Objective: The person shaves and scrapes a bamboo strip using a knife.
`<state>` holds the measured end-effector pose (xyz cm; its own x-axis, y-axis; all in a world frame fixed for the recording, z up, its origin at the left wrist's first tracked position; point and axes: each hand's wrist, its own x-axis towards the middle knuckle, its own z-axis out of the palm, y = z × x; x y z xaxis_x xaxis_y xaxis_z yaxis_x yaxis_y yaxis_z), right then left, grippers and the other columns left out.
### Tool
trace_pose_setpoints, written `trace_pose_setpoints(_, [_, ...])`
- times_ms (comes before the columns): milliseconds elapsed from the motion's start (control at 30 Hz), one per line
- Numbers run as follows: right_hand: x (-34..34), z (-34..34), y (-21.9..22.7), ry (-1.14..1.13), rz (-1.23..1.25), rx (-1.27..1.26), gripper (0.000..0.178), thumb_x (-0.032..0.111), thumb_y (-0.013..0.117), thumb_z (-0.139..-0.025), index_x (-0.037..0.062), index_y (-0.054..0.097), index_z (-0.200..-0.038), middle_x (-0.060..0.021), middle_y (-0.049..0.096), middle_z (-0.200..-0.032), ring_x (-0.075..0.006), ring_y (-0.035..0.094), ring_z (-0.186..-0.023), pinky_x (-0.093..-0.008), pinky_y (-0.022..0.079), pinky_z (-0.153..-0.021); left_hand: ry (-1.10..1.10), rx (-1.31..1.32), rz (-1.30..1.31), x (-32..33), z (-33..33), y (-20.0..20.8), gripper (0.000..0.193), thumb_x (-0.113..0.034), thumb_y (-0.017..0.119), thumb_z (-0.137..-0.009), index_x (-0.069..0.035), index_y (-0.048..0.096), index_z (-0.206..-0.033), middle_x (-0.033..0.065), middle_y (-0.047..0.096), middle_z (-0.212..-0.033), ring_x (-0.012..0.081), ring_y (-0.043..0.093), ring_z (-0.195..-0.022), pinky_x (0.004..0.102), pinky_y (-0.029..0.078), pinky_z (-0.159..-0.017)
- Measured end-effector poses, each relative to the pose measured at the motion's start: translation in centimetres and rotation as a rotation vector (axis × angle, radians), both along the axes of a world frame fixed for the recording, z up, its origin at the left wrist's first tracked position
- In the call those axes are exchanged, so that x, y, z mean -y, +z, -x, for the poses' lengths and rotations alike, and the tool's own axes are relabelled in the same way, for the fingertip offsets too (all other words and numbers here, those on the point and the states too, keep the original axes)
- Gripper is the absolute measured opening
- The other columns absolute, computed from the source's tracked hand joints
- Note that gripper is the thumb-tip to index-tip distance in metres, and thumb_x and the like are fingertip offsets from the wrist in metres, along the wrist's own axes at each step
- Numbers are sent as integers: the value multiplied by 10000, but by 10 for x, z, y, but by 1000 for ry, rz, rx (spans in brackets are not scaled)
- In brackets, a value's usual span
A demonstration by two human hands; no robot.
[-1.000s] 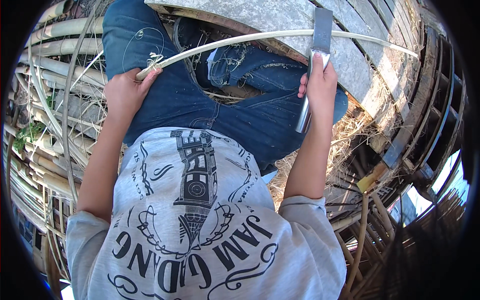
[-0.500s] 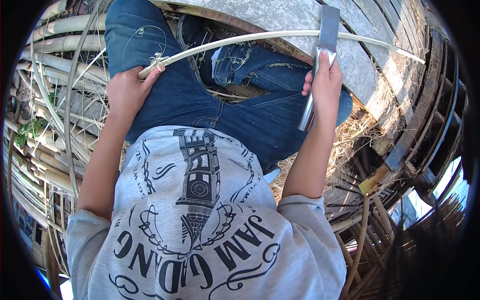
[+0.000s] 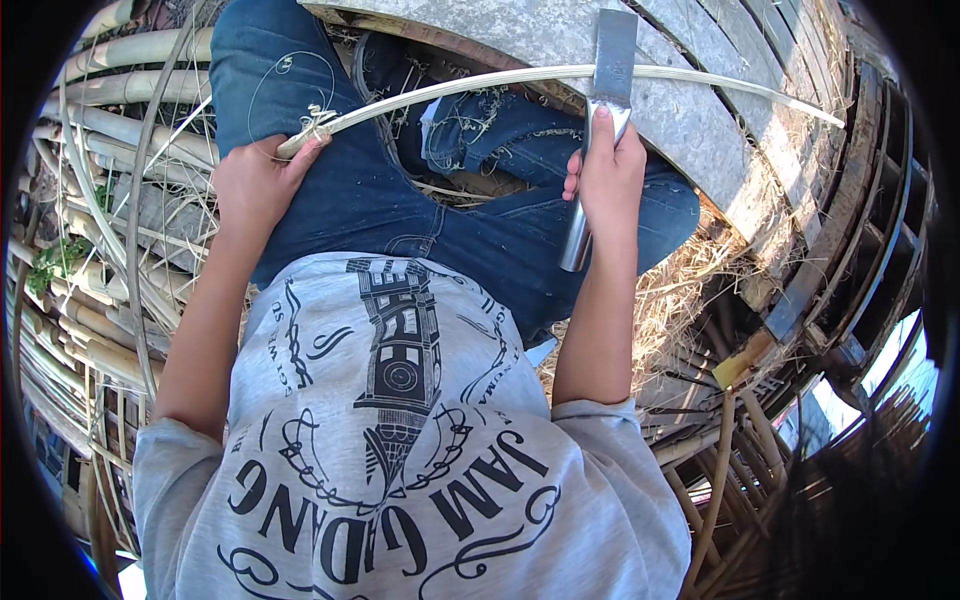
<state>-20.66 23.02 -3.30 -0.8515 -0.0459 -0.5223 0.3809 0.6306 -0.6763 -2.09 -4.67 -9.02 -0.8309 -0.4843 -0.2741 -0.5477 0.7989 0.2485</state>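
Observation:
A long pale bamboo strip (image 3: pixel 450 88) arches from my left side out to the right over my lap. My left hand (image 3: pixel 258 183) is closed round its near left end, resting on my thigh. Thin curled shavings (image 3: pixel 318 122) cling to the strip just beyond my fingers. In my right hand (image 3: pixel 608 178) is a knife (image 3: pixel 614 62) with a broad flat blade and a shiny metal tube handle. My thumb lies along the top of the handle. The blade crosses the strip, which runs beneath or against it; the exact contact cannot be made out.
Grey weathered boards (image 3: pixel 690 130) lie ahead to the right. Bamboo poles (image 3: pixel 130 88) fill the left side. Pale straw-like shavings (image 3: pixel 680 290) heap beside my right forearm, and more curls are scattered over my jeans (image 3: pixel 330 215). Dark curved slats (image 3: pixel 850 230) stand at the far right.
My right hand has drawn the knife leftward along the bamboo strip, toward my left hand. The left hand keeps its hold in the same place.

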Motion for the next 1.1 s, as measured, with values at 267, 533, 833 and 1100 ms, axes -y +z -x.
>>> trace_pose_setpoints(267, [-1, 2, 3, 62, -34, 7, 360, 349, 436, -1039, 12, 561, -1010, -36, 518, -569, -95, 487, -413, -254, 403, -373, 25, -20, -20, 2, -5, -2, 638, -677, 621, -815, -63, 701, -660, 128, 572, -491, 331, 613, -492, 419, 467, -469])
trace_pose_setpoints(533, [5, -27, -26, 162, -10, -148, 351, 349, 463, -1031, 16, 575, -1029, -30, 528, -574, -85, 498, -429, -250, 428, -382, 63, 128, -53, -1, 2, 9, 538, -604, 662, -830, -73, 744, -809, 173, 623, -595, 368, 644, -591, 437, 480, -533])
trace_pose_setpoints(833, [17, -35, -9, 11, 92, 24, 336, 332, 442, -1039, 21, 546, -966, -47, 531, -570, -97, 506, -422, -251, 414, -372, 23, 5, -16, -3, 2, -1, 637, -667, 626, -818, -54, 709, -666, 141, 564, -485, 340, 613, -494, 419, 468, -472])
trace_pose_setpoints(1100, [-1, -18, -11, -52, 103, 21, 346, 334, 425, -1044, 9, 541, -1032, -41, 520, -580, -101, 493, -416, -257, 413, -370, 58, 134, -61, -5, 8, 8, 522, -590, 669, -831, -75, 753, -826, 168, 638, -607, 364, 660, -613, 438, 495, -551])
